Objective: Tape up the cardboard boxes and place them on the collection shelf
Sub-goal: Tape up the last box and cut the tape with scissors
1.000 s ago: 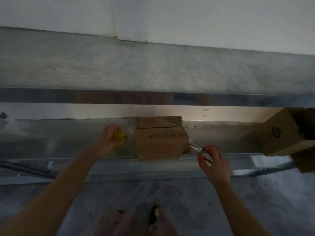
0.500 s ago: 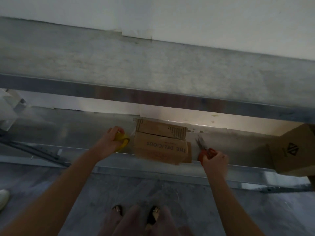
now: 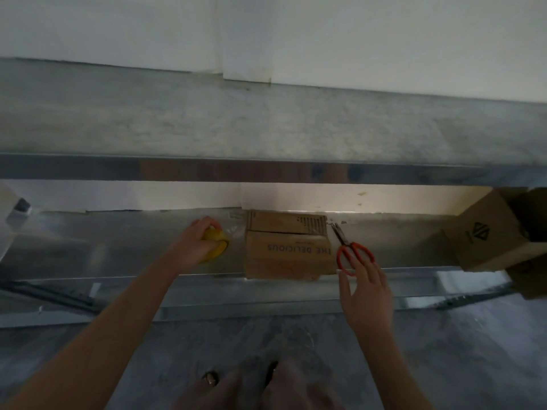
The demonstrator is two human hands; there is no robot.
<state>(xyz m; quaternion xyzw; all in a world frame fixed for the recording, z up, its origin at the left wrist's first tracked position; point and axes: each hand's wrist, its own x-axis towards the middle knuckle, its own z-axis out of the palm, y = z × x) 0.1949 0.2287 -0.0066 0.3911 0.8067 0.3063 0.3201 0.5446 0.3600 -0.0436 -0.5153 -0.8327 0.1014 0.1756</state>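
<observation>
A small brown cardboard box [image 3: 288,247] printed "THE DELICIOUS" sits on the lower metal shelf [image 3: 118,250], against the back wall. Left of it, my left hand [image 3: 198,244] grips a yellow tape roll [image 3: 217,247] resting on the shelf. Red-handled scissors [image 3: 350,251] lie on the shelf just right of the box, blades pointing to the wall. My right hand [image 3: 365,288] hovers just below the scissors with fingers spread, fingertips at the handles, holding nothing.
A larger cardboard box [image 3: 497,232] with a black logo stands at the shelf's right end. An upper metal shelf [image 3: 266,128] overhangs the lower one. A white object [image 3: 11,211] sits at far left. My feet [image 3: 236,380] stand on the grey floor.
My right hand has set the scissors down on the shelf beside the box, released them and drawn back. My left hand stays on the tape roll.
</observation>
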